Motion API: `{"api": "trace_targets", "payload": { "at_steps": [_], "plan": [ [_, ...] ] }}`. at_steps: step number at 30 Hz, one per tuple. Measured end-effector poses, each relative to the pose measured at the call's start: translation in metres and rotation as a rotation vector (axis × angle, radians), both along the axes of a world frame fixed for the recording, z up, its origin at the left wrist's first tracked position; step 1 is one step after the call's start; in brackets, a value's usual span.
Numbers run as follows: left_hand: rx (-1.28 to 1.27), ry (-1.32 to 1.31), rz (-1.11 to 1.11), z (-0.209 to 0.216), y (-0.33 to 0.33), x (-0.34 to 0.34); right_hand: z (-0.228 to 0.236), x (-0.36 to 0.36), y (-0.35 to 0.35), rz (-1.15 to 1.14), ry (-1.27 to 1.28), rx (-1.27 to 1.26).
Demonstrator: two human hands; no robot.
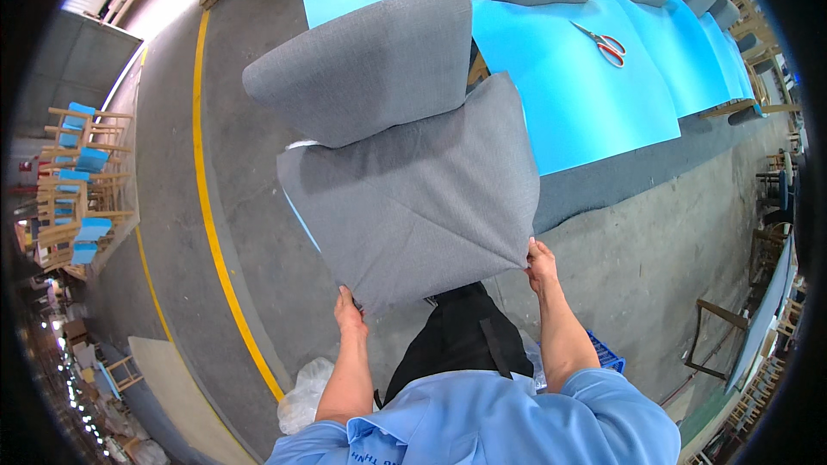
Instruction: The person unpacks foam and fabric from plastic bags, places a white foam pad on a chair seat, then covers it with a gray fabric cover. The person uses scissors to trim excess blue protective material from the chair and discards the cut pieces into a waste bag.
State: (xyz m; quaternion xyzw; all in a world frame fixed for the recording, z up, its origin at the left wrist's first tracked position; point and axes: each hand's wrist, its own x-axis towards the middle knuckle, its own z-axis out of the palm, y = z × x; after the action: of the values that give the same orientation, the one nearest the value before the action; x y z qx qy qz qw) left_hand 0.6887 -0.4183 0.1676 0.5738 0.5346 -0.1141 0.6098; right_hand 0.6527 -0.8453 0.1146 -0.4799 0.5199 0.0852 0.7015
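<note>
As both grips (350, 313) (541, 265) pinch corners, grey fabric (413, 202) spans between.

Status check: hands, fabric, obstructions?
Left hand, right hand gripping near corners of grey fabric. Fabric creased, in front of grey backrest. Nothing blocking hands; scissors aside on blue sheet.

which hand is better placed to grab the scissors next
Probably the right hand: holding the grey fabric at its right corner, it's nearer the scissors; the left hand, at the left corner, is farther.

On the blue sheet (586, 103), red-handled scissors (600, 39) lie near the far edge; the grey floor (245, 198) carries a plastic bag (306, 394) and yellow lines (198, 120)
</note>
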Motion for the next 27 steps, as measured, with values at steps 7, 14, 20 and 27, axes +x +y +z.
{"api": "trace_targets", "payload": {
  "at_steps": [7, 14, 20, 27],
  "plan": [
    [-0.181, -0.112, 0.155, -0.034, 0.002, 0.018, -0.027, 0.028, 0.016, -0.248, -0.105, 0.120],
    [-0.197, -0.162, -0.009, -0.016, 0.028, 0.022, -0.003, 0.021, -0.031, -0.040, -0.190, 0.104],
    [-0.034, -0.241, 0.008, -0.024, 0.048, 0.046, -0.002, 0.070, -0.016, 0.012, -0.307, -0.071],
    [-0.155, -0.139, 0.078, -0.033, 0.030, 0.077, -0.013, 0.077, -0.021, -0.017, -0.268, -0.032]
  ]
}}
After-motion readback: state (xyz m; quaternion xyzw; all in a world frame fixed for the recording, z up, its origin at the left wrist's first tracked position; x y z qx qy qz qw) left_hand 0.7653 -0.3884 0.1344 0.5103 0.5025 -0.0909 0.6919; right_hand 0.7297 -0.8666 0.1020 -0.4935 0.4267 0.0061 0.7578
